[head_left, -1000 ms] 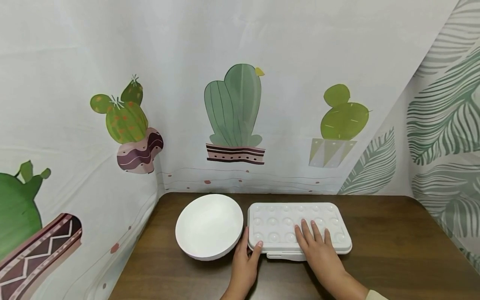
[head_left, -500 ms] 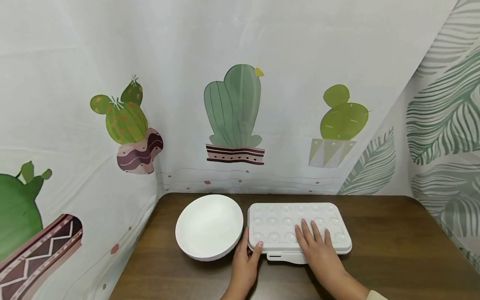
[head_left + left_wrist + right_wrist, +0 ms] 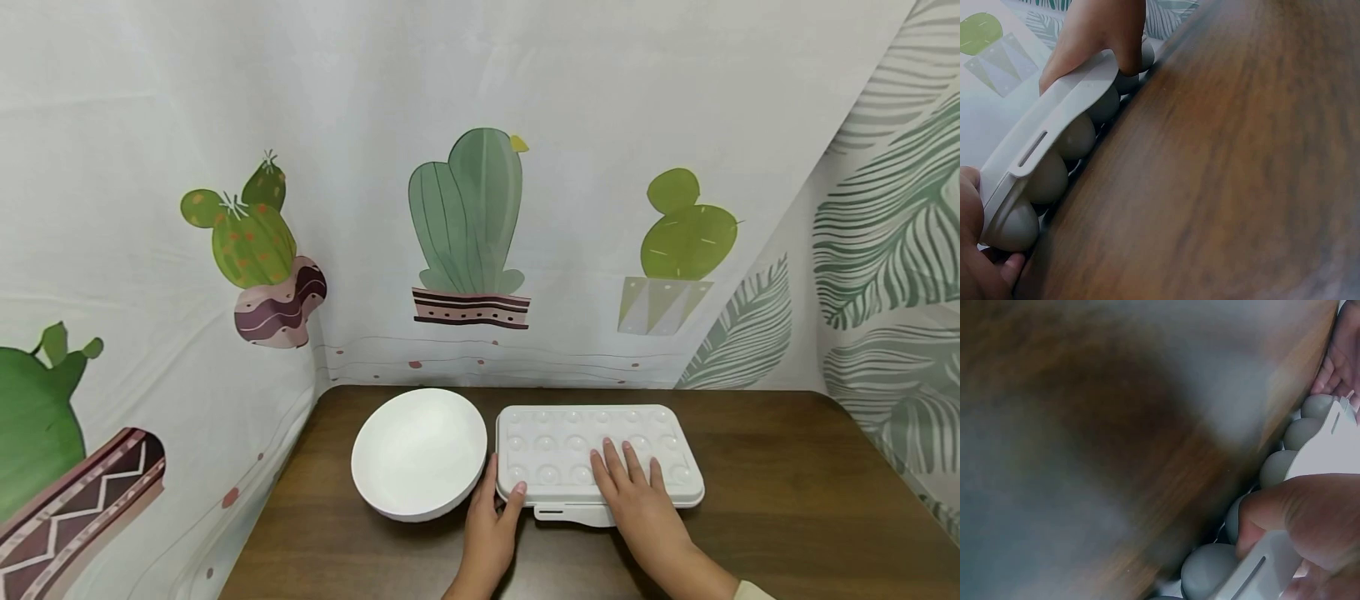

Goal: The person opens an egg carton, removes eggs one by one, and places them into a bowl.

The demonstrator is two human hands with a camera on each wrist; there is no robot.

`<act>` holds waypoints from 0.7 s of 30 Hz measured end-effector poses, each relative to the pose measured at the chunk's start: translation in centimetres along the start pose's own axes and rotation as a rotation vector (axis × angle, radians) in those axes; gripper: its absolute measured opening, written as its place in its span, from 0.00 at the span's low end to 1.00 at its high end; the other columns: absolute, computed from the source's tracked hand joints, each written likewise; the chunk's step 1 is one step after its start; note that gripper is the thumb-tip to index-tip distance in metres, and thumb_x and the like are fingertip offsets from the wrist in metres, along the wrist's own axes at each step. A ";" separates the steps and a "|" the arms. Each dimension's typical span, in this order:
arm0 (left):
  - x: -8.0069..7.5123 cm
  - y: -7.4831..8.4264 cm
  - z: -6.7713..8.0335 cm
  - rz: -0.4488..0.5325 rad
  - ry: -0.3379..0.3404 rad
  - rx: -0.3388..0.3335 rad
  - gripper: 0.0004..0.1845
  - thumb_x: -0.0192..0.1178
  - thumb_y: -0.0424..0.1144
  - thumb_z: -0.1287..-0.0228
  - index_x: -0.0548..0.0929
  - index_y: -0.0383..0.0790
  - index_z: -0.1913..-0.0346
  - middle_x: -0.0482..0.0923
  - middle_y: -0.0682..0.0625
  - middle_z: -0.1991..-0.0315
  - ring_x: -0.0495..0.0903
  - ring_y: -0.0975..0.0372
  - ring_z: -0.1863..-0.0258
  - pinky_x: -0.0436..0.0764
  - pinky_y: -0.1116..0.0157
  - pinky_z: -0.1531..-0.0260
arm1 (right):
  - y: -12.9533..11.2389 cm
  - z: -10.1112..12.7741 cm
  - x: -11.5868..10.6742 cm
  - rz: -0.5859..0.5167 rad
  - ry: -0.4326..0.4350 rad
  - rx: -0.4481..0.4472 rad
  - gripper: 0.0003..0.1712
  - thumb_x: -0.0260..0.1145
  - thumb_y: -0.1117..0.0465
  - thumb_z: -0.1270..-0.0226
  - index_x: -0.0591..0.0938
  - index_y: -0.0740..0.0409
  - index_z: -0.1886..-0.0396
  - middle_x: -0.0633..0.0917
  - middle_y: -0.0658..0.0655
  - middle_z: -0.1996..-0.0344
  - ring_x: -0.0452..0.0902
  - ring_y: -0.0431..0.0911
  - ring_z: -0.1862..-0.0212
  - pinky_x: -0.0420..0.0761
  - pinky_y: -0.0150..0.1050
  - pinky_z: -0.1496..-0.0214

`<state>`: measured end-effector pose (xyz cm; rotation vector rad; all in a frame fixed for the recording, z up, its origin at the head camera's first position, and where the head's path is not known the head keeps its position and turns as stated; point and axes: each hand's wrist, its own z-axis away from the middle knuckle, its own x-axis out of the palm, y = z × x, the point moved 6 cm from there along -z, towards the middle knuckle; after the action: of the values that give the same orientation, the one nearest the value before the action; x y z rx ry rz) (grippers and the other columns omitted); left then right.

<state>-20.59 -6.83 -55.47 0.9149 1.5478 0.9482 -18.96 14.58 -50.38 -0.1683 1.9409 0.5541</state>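
A white plastic egg box [image 3: 570,433] with a dimpled lid lies shut on the brown table [image 3: 787,500]. My left hand [image 3: 501,493] pinches its front left corner, thumb on top and fingers beside and below it. My right hand [image 3: 626,483] lies on the lid with straight fingers. In the left wrist view the right hand [image 3: 1097,31] has its thumb hooked down over the front rim of the box [image 3: 1054,119], above the rounded grey cups [image 3: 1075,134] of the lower half. In the right wrist view that thumb [image 3: 1297,512] presses on the rim by a slot.
A white round bowl [image 3: 418,450] stands just left of the box, close to my left hand. Printed cactus and leaf curtains [image 3: 465,225] close in the table at the back, left and right. Bare wood shows to the right of the box and along the front edge.
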 end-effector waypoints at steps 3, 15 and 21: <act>0.0 -0.1 0.0 0.002 -0.004 -0.001 0.40 0.58 0.58 0.29 0.60 0.42 0.22 0.66 0.37 0.26 0.69 0.50 0.30 0.79 0.54 0.40 | 0.0 0.0 0.0 -0.002 -0.010 0.000 0.40 0.68 0.70 0.42 0.69 0.59 0.28 0.71 0.64 0.29 0.72 0.62 0.31 0.78 0.65 0.41; 0.0 -0.2 -0.1 -0.003 0.012 -0.012 0.40 0.58 0.57 0.29 0.60 0.42 0.22 0.67 0.37 0.27 0.72 0.51 0.33 0.80 0.55 0.41 | 0.1 0.0 0.1 -0.018 0.020 -0.006 0.44 0.72 0.72 0.48 0.69 0.59 0.29 0.72 0.65 0.30 0.73 0.63 0.32 0.78 0.66 0.42; 0.0 -0.4 -0.1 -0.025 0.026 -0.041 0.42 0.59 0.58 0.29 0.60 0.40 0.22 0.69 0.35 0.29 0.76 0.50 0.36 0.80 0.53 0.41 | 0.1 -0.1 0.2 -0.020 -0.013 -0.004 0.42 0.71 0.71 0.46 0.69 0.59 0.29 0.72 0.65 0.30 0.72 0.63 0.32 0.78 0.66 0.42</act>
<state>-20.74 -6.94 -55.82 0.8556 1.5531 0.9740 -19.17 14.66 -50.48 -0.1861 1.9238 0.5444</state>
